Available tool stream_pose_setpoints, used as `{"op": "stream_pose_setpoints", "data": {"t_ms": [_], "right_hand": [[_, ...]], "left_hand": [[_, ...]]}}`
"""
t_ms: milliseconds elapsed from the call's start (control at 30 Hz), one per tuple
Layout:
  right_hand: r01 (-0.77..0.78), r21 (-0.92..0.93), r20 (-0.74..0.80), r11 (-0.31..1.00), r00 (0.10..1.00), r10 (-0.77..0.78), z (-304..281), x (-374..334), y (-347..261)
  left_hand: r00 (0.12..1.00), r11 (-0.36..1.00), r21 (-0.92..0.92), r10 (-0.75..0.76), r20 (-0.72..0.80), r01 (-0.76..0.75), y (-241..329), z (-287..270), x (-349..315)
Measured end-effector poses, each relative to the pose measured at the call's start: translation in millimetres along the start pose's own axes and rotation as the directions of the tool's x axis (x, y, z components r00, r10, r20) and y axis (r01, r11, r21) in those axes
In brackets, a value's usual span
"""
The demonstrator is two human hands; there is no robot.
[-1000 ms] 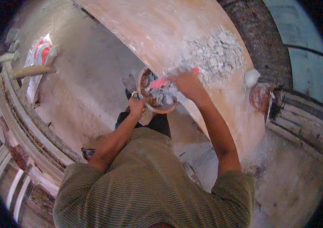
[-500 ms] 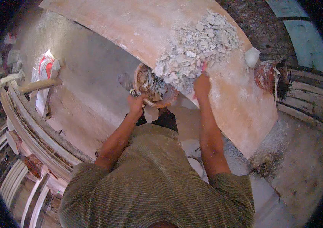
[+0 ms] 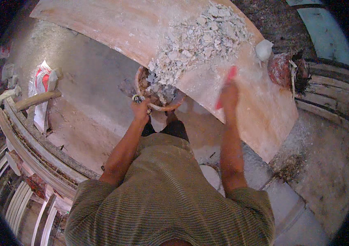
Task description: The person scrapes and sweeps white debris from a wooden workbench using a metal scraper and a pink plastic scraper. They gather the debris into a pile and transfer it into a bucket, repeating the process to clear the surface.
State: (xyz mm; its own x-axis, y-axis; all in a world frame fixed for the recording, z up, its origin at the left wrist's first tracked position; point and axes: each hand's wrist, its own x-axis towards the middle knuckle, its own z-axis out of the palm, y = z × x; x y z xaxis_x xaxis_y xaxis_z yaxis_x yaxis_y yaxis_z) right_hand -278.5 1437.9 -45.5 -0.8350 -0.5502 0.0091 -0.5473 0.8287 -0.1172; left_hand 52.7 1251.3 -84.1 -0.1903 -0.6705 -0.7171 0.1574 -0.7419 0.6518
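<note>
My left hand (image 3: pixel 140 108) is closed on the near left rim of a round orange-brown bucket (image 3: pixel 179 102), held below the board's edge. Grey and whitish flakes (image 3: pixel 162 92) fill much of the bucket. In my right hand (image 3: pixel 230 97) is a flat red scraper (image 3: pixel 232 73), blurred by motion and just above or touching the board; its exact kind is hard to make out. A broad heap of pale, broken flakes (image 3: pixel 207 37) lies on the dusty plywood board (image 3: pixel 264 123), left of and beyond the scraper.
A white rounded lump (image 3: pixel 264 50) sits at the board's right edge, beside a reddish, crusted container (image 3: pixel 280 70). At left stand a red-and-white sack (image 3: pixel 41 82) and a wooden pole (image 3: pixel 39 99) near stacked mouldings (image 3: pixel 39 151). A pale round lid-like thing (image 3: pixel 211 177) lies below.
My right hand has swung right with the red scraper, away from the heap's near edge. Some flakes have left the board's edge by the bucket. My left hand keeps its grip on the rim.
</note>
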Motion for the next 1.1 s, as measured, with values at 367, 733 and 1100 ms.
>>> {"op": "stream_pose_setpoints", "data": {"t_ms": [367,733,1100], "right_hand": [[0.211,-0.281,0.07,0.936,0.977,-0.199,23.2,-0.3,-107.1],[-0.203,-0.147,0.066,0.968,0.975,0.214,-21.5,-39.7,10.0],[0.209,0.046,0.258,0.977,0.942,-0.214,-69.7,-38.1,-195.5]], "left_hand": [[0.991,0.99,-0.03,-0.137,0.008,0.137,-27.4,-15.9,19.1],[0.999,0.992,0.12,0.03,0.017,-0.032,-20.8,-20.8,14.8],[0.997,0.996,0.082,0.036,-0.07,-0.03,-1.9,-7.8,3.5]]}}
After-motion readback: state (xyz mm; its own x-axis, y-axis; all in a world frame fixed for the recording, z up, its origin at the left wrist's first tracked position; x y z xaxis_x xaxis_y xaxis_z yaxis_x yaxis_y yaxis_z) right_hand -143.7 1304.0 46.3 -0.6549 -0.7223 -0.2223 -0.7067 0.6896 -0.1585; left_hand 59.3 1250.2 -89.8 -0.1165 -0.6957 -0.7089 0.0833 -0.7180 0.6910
